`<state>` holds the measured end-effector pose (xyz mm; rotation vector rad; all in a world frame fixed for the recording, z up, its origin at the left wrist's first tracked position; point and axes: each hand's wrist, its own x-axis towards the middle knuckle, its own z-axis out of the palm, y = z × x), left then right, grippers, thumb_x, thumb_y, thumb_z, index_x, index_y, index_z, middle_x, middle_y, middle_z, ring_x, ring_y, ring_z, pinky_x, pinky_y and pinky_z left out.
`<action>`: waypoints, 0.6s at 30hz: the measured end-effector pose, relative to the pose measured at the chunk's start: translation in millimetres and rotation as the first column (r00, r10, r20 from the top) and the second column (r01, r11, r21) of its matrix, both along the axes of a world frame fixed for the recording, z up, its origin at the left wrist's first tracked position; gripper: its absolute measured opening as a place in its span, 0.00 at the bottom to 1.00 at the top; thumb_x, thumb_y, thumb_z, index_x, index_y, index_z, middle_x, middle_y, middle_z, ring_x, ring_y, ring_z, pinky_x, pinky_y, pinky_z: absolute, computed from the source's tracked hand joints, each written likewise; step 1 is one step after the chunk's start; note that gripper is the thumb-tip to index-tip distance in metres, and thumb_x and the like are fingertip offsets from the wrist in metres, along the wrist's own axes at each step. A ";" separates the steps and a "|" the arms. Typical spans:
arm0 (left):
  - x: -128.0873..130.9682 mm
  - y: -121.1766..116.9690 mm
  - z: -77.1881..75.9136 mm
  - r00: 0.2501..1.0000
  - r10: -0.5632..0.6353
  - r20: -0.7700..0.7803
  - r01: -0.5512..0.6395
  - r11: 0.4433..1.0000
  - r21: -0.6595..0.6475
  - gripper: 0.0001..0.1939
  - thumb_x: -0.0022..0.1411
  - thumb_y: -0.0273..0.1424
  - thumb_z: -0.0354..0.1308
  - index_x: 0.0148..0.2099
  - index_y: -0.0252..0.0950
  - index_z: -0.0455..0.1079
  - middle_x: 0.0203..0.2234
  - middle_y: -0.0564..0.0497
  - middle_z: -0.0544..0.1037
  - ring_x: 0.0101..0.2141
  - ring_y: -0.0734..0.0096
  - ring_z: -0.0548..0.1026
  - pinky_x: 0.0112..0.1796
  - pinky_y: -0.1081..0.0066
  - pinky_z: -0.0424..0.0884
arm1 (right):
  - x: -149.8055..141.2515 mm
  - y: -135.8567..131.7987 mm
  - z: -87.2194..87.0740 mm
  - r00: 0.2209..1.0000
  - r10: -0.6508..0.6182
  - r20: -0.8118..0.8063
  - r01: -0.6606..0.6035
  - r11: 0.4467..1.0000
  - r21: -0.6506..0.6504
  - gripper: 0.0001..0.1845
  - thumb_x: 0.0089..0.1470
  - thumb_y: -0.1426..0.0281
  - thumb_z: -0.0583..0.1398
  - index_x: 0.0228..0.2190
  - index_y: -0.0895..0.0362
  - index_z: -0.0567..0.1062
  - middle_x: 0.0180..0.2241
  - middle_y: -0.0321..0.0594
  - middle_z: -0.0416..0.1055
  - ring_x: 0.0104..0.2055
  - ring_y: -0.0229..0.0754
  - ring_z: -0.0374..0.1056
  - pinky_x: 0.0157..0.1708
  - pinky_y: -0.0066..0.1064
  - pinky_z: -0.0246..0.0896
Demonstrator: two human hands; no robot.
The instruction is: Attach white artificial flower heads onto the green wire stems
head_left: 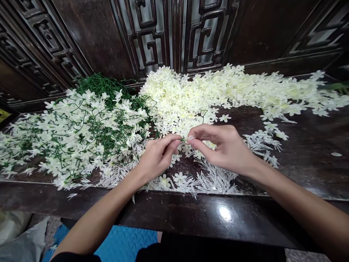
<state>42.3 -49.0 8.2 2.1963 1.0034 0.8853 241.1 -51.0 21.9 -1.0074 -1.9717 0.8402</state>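
Observation:
My left hand (160, 154) pinches the end of a thin green stem between thumb and forefinger. Fingertip to fingertip with it, my right hand (218, 145) is closed on a small white piece (191, 137) at the stem's tip, apparently part of an artificial flower; fingers partly hide it. Under and in front of my hands lie many white stamen-like plastic sticks (215, 178) and a few loose flower heads (164, 181). Behind them spreads a heap of cream-white artificial blossoms (185, 98). Left of my hands is a pile of white flowers on green stems (81, 127).
A tangle of bare green stems (100, 89) lies at the back left. The dark wooden bench (308, 160) has a front edge near my body, and a carved wooden panel (177, 36) rises behind. Below are a blue mat (128, 243) and pale sacks (24, 236).

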 end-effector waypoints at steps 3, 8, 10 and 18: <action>0.4 -0.7 -0.3 1.000 0.000 -0.006 0.001 0.999 0.034 0.09 0.68 0.29 0.48 0.45 0.39 0.70 0.23 0.54 0.74 0.18 0.78 0.66 0.20 0.75 0.61 | -1.1 -0.7 0.7 0.998 -0.005 0.057 0.001 0.998 0.069 0.08 0.56 0.70 0.57 0.35 0.52 0.77 0.29 0.37 0.76 0.25 0.40 0.69 0.19 0.33 0.64; 1.6 -2.1 0.8 1.000 0.012 0.000 -0.012 0.999 0.032 0.10 0.68 0.29 0.48 0.39 0.37 0.70 0.24 0.53 0.74 0.21 0.77 0.68 0.24 0.74 0.63 | -1.5 -1.6 1.7 0.999 0.000 0.043 -0.006 0.990 0.143 0.09 0.57 0.70 0.57 0.35 0.50 0.78 0.30 0.35 0.77 0.28 0.40 0.72 0.26 0.34 0.69; 2.5 -3.4 2.9 1.000 0.017 0.003 -0.017 0.999 -0.031 0.11 0.69 0.31 0.47 0.37 0.37 0.70 0.24 0.53 0.74 0.21 0.76 0.68 0.24 0.74 0.63 | -1.7 -1.6 1.8 0.999 0.004 0.040 -0.010 0.989 0.145 0.09 0.57 0.70 0.57 0.35 0.49 0.78 0.31 0.34 0.77 0.29 0.40 0.73 0.28 0.35 0.70; 3.7 -5.0 10.0 0.997 -0.024 0.078 0.042 0.968 -0.246 0.16 0.69 0.35 0.46 0.31 0.36 0.69 0.22 0.53 0.74 0.20 0.78 0.66 0.23 0.74 0.61 | -2.7 -1.6 -1.1 0.996 0.031 0.080 -0.054 0.948 0.312 0.12 0.58 0.74 0.55 0.38 0.52 0.77 0.30 0.37 0.77 0.30 0.42 0.72 0.29 0.36 0.70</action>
